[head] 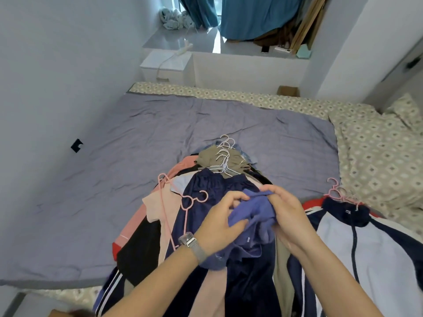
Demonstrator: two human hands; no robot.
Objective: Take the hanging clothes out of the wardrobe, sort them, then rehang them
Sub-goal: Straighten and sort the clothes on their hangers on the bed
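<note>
Head view. At centre, both hands hold a bunched blue-violet garment above a pile of clothes lying on the grey bedspread. Left hand, at 7 o'clock of the garment, fingers curled and clamped on its cloth; a wristwatch on that wrist. Right hand, at 3 o'clock, fingers pinched on the garment's upper edge. A pink hanger lies at 9 o'clock of the hands; a cluster of white hangers at 12 o'clock. A white-and-navy jacket on pink hangers lies at 4 o'clock.
</note>
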